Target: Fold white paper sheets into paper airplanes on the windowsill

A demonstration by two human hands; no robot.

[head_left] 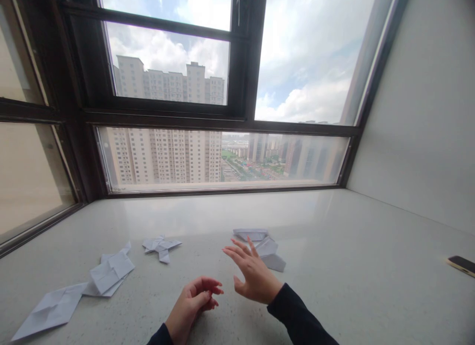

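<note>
My right hand [256, 275] is held over the sill with its fingers stretched and spread, holding nothing. Its fingertips overlap the near side of a folded white paper [249, 232] that lies flat; I cannot tell whether they touch. Another folded paper [272, 260] lies partly behind that hand. To its left, my left hand [196, 298] is loosely curled, fingers a little apart, with no object visible in it. A small cross-shaped paper fold [162, 245] rests on the sill beyond my left hand.
At the left lie more folded papers: a squarish one [112, 271] on top of others, and a pointed one [52, 308] nearer me. A phone-like dark object [462, 265] is at the right edge. Dark window frames [222, 124] border the white sill [334, 295].
</note>
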